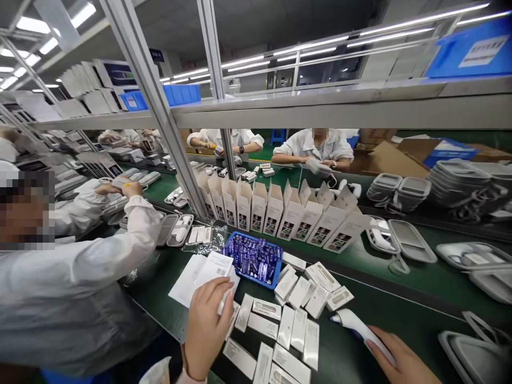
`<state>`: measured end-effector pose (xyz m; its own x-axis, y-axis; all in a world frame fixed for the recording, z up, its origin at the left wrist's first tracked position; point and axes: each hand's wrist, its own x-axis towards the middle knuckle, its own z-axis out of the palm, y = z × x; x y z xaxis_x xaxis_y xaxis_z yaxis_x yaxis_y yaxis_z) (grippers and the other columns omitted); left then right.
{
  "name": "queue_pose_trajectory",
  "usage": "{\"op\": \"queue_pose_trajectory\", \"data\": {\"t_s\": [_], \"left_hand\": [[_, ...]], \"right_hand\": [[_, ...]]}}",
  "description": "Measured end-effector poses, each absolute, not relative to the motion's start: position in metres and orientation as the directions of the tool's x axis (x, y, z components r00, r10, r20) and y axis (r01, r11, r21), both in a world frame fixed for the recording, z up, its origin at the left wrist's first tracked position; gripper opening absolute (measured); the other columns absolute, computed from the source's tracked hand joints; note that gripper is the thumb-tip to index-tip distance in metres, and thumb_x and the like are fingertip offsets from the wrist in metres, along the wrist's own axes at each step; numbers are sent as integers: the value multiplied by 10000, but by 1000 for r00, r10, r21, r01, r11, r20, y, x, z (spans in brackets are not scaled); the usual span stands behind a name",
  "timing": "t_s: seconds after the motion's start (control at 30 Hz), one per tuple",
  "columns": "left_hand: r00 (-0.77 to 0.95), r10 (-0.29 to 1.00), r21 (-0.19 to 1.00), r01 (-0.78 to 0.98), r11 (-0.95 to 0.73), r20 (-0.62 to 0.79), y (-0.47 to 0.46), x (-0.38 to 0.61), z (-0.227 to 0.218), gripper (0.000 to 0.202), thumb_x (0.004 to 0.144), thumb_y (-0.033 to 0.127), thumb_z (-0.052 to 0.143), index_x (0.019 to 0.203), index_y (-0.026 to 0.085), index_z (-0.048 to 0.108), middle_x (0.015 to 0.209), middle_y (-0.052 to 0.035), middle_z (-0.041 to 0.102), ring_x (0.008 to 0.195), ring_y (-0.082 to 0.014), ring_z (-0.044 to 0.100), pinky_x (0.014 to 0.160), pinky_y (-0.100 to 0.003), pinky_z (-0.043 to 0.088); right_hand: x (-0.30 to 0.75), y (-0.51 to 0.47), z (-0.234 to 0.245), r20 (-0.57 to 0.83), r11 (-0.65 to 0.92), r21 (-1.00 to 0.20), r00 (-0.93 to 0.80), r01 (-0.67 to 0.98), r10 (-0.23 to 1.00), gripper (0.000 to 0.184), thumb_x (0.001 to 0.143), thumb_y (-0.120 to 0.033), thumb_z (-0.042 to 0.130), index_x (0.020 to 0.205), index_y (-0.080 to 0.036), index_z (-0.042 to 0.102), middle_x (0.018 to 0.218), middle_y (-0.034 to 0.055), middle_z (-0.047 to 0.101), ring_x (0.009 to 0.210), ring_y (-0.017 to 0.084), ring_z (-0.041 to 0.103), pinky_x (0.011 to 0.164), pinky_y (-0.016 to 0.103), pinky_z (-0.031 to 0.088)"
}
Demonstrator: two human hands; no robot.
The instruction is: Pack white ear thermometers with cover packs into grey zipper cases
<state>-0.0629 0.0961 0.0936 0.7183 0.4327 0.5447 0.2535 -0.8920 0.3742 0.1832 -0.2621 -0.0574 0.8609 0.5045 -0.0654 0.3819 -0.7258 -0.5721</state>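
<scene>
My left hand (208,320) is closed at the lower edge of a stack of white printed leaflets (218,266), with white paper between thumb and fingers. A white handheld device (360,326) with a tapered tip and a dark blue underside is gripped in my right hand (400,354), its tip pointing left. Small white boxes (262,324) lie loosely between my hands, several with an oval window. Behind them sits a blue tray (276,282) filled with purple-wrapped batteries (256,256).
Open white cartons (292,218) stand in a row beyond the tray. Open grey cases (412,240) lie to the right, with stacked cases (460,184) farther back. A co-worker's sleeve (120,234) reaches in at left. A metal post (160,106) and shelf (320,106) cross above.
</scene>
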Motion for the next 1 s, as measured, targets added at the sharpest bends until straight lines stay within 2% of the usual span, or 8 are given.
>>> {"op": "queue_pose_trajectory", "data": {"t_s": [0.07, 0.23, 0.37, 0.5, 0.6, 0.67, 0.77, 1.0], "left_hand": [[773, 378, 371, 199, -907, 509, 97, -60, 89, 210, 962, 198, 505, 1108, 242, 650, 1086, -56, 724, 1015, -236, 669, 867, -377, 527], [898, -23, 311, -176, -934, 440, 66, -33, 62, 275, 891, 140, 572, 1141, 242, 626, 1056, -35, 738, 947, -213, 695, 795, -321, 555], [923, -130, 351, -265, -898, 363, 31, -4, 63, 289, 882, 131, 559, 1143, 237, 623, 1067, -39, 739, 936, -231, 700, 805, -360, 561], [957, -113, 430, -224, -875, 269, 2, 31, 84, 239, 934, 173, 497, 1108, 245, 645, 1054, -37, 737, 914, -238, 703, 769, -384, 568], [983, -93, 485, -160, -860, 160, -17, 58, 92, 240, 951, 191, 488, 1121, 240, 652, 1084, -41, 732, 972, -243, 697, 827, -398, 563], [995, -58, 453, -87, -887, 78, -25, 72, 90, 262, 945, 214, 528, 1182, 213, 639, 1118, -67, 719, 1017, -276, 682, 874, -439, 546], [999, 36, 329, 36, -944, -6, -27, 79, 80, 279, 933, 226, 560, 1194, 169, 642, 1078, -99, 700, 987, -318, 667, 852, -482, 527], [958, 237, 197, 205, -959, 160, -32, 86, 53, 426, 896, 387, 642, 1224, 116, 626, 1088, -162, 631, 1008, -374, 579, 845, -517, 462]], "right_hand": [[183, -257, -48, -79, -726, -588, 868, 356, 490, 496, 858, -581, 472, 1126, -246, 719, 1138, 118, 723, 1002, 302, 715, 844, 382, 578], [182, -244, -19, -114, -708, -586, 825, 394, 553, 314, 838, -437, 512, 876, -226, 741, 938, 99, 711, 836, 267, 710, 792, 366, 542], [178, -249, -1, -174, -713, -657, 870, 246, 461, 243, 830, -415, 540, 780, -220, 676, 791, 48, 687, 738, 236, 663, 700, 337, 491], [169, -267, 8, -424, -424, -876, 784, -228, 453, 338, 806, -531, 611, 753, -199, 641, 728, 38, 684, 716, 232, 666, 646, 319, 481], [158, -282, 12, -444, 7, -854, 736, -520, 511, 383, 758, -492, 729, 1021, -220, 670, 901, 49, 712, 785, 215, 680, 732, 336, 506], [151, -294, 14, -407, 211, -804, 774, -556, 485, 510, 699, -427, 800, 1149, -247, 643, 911, 45, 701, 811, 217, 671, 790, 362, 511], [143, -312, 13, -399, 268, -792, 798, -548, 451, 473, 686, -379, 819, 1110, -232, 666, 882, 56, 687, 819, 228, 651, 795, 368, 502], [134, -313, 2, -413, 340, -750, 803, -567, 429, 293, 780, -403, 756, 1002, -238, 661, 916, 55, 681, 794, 219, 639, 763, 374, 487]]}}
